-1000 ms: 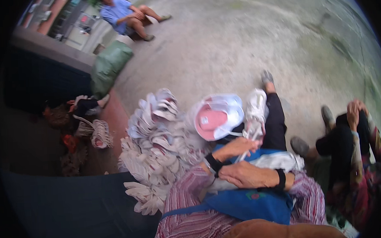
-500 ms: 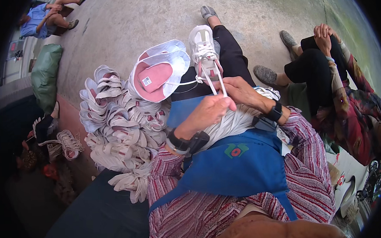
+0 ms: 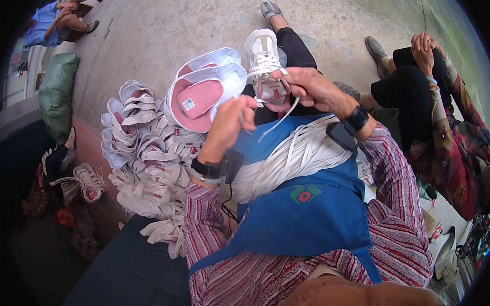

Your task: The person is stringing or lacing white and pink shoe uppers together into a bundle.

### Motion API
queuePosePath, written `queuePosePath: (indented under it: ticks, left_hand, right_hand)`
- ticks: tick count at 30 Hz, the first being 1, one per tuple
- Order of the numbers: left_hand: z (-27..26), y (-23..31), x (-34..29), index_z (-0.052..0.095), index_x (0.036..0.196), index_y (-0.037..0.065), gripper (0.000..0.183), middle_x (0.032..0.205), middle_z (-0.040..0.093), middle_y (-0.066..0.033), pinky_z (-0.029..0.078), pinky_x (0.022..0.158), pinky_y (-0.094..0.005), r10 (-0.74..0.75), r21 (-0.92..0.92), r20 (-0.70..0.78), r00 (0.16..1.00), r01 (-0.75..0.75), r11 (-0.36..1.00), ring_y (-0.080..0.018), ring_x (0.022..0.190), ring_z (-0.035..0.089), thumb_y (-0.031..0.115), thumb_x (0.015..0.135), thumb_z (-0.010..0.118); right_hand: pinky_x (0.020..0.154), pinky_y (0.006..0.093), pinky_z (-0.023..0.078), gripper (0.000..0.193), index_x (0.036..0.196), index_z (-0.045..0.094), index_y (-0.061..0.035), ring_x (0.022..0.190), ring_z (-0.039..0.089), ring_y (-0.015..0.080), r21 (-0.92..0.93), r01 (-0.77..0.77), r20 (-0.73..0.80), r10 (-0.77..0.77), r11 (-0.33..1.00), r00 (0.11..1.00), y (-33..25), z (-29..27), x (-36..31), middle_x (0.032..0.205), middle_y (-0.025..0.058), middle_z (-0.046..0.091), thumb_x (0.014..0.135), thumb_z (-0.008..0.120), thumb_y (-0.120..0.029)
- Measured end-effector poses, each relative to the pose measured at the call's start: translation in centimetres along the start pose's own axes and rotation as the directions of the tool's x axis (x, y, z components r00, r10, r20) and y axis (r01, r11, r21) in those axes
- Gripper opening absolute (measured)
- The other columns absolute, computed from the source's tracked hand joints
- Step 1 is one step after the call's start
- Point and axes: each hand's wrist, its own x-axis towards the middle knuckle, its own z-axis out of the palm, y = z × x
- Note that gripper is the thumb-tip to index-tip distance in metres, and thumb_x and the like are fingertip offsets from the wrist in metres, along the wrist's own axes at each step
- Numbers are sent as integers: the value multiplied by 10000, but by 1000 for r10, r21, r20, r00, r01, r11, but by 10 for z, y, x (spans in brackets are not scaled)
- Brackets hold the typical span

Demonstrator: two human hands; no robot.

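Head view shows one white shoe with pink trim [image 3: 263,62] just past the far edge of my blue cloth apron [image 3: 302,221]. Crossing the front with flat white lace [image 3: 279,124] looks done; one loose end hangs, not tied. My right hand [image 3: 316,91] pinches the lace; my left hand [image 3: 228,123] curls nearby, but I can't tell if it holds anything. I count one bundle of white laces [image 3: 291,156] on the apron and two nested white shoe tops [image 3: 201,97]. The white heap [image 3: 153,173] has too many to count.
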Motion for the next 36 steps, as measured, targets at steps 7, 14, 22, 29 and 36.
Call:
queuePosePath:
  ticks: [7, 14, 22, 29, 36]
  left_hand:
    - [-13, 35, 33, 500, 1133, -3, 341, 570, 316, 55, 263, 362, -173, 121, -213, -210, 970, -166, 963, -15, 426, 262, 269, 942, 425]
    - [-10, 23, 20, 546, 1059, 31, 277, 590, 349, 69, 205, 355, -157, 50, 12, -98, 994, -50, 999, -4, 424, 269, 259, 919, 476]
    - [-1, 0, 14, 559, 1001, 30, 308, 603, 378, 61, 272, 396, -178, 42, 210, -68, 997, -27, 977, -20, 435, 308, 304, 926, 440]
    - [-2, 0, 12, 578, 986, 34, 354, 568, 398, 55, 311, 418, -173, -22, 248, -173, 985, 65, 967, -42, 459, 376, 336, 941, 399]
    - [4, -2, 16, 577, 918, 4, 294, 615, 437, 26, 316, 416, -193, 92, 465, -161, 983, -7, 885, -44, 484, 389, 257, 911, 428]
  right_hand:
    - [325, 156, 222, 359, 1243, 477, -64, 378, 294, 10, -240, 31, -111, -59, 970, 992, -14, -26, 60, 529, -61, 422, 916, 459, -212]
    - [324, 135, 214, 230, 1033, 549, -18, 370, 264, -5, 165, 38, -31, -34, 986, 999, -14, -46, 30, 546, -48, 436, 931, 452, -200]
    - [324, 168, 263, 199, 895, 577, -22, 391, 349, 23, -297, -52, -314, -46, 954, 948, 25, -66, -6, 599, -10, 504, 913, 466, -187]
    - [640, 323, 455, 170, 959, 587, -45, 736, 569, 258, -925, 339, 148, -660, 171, 737, 22, -52, -23, 843, 115, 544, 790, 579, -57]
    - [621, 378, 483, 152, 873, 563, -37, 714, 585, 291, -912, 294, 349, -163, -288, 923, 34, -27, -17, 871, 123, 497, 728, 537, -74]
